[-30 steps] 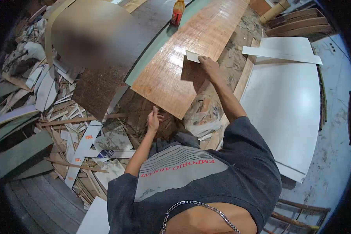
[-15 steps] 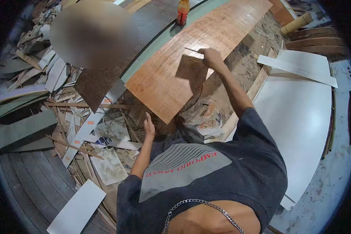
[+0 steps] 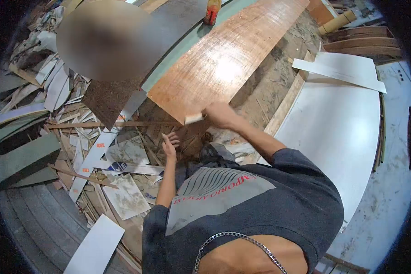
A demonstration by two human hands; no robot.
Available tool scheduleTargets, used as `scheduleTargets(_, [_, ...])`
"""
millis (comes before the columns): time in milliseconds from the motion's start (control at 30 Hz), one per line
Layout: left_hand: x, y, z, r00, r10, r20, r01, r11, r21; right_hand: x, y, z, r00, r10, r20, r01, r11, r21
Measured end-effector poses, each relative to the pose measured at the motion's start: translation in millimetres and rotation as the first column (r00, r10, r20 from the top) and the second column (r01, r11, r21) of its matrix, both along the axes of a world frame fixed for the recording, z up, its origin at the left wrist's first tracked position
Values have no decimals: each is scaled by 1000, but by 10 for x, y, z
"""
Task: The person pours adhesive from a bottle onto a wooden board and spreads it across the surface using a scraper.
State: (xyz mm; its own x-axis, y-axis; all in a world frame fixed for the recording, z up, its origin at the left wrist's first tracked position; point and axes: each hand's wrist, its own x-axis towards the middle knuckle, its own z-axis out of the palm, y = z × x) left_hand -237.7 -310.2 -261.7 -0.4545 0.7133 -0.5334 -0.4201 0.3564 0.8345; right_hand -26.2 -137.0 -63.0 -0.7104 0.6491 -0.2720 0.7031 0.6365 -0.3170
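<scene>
A long glossy brown wood panel [image 3: 228, 59] lies diagonally ahead of me, tapering slightly. My right hand [image 3: 219, 116] is at its near corner, closed on a flat spreader [image 3: 194, 119] whose pale face touches or hovers just over the edge; motion blurs it, and its exact kind is hard to make out. Below and left of that corner, my left hand [image 3: 170, 143] is raised with fingers apart, holding nothing. Under the panel's left side runs a pale green strip [image 3: 169, 68], with a bottle [image 3: 212, 13] standing on it near the far end.
Wood offcuts and white strips [image 3: 96, 150] litter the floor at left. A large white sheet [image 3: 333, 123] lies at right, with a narrow white strip [image 3: 340, 75] across it. Curved grey-green pieces [image 3: 25, 155] are stacked at far left. A blurred oval covers the upper left.
My right hand has swept the spreader from the panel's middle toward me to its near corner. My left hand has turned, its fingers spreading. The view has shifted slightly.
</scene>
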Motion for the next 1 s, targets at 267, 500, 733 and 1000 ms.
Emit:
scheduleTargets(267, [-1278, -853, -853, 978, -145, -148, 110, 969, -222, -216, -454, 336, 994, 89, -69, -99, 983, -156])
scheduleTargets(500, [-1676, -1356, -1027, 945, -215, -248, 104, 912, -398, 945, 369, 284, 748, -572, -337, 377, 784, -494])
scheduleTargets(733, [-1014, -733, -709, 967, -216, -132, 188, 962, -199, 1000, 936, 447, 782, -460, -421, 364, 885, -291])
scheduleTargets(1000, [261, 72, -300, 983, -141, -116, 125, 983, -131, 1332, 2008, 125, 969, -140, -203, 177, 968, 176])
